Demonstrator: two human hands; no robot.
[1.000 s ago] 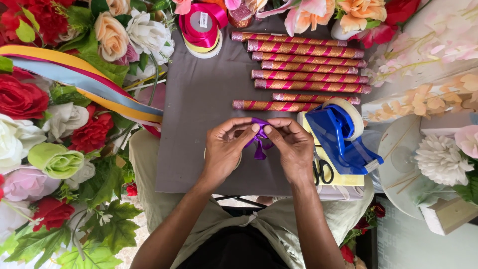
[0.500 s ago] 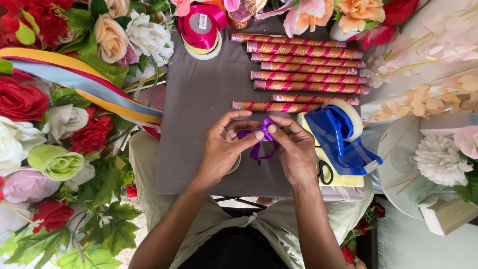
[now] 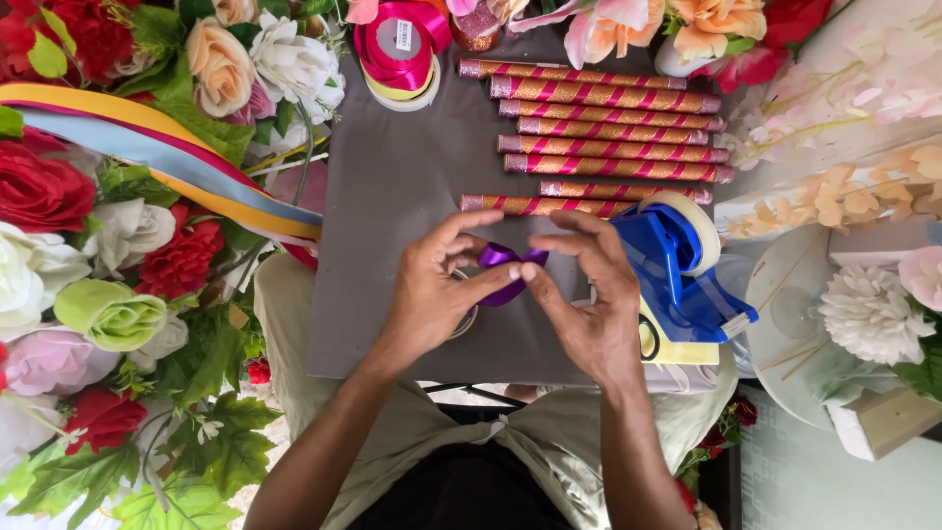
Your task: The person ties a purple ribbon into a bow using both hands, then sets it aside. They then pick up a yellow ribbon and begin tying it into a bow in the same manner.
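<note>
Purple satin ribbon loop (image 3: 508, 272), centre frame, looks light, soft, slippery; left hand (image 3: 437, 294) and right hand (image 3: 589, 304) pinch its folded middle, fingertips together.

Bright, even daylight; no single source evident. Shadows soft and faint, only slight darkening under hands (image 3: 510, 294) on grey cloth (image 3: 392, 196). Far right pale blossoms (image 3: 863, 88) washed out, near overexposed. Mild sheen on pink ribbon roll (image 3: 397, 44). Centre sharp; slight softening and stretch toward edges.
</note>
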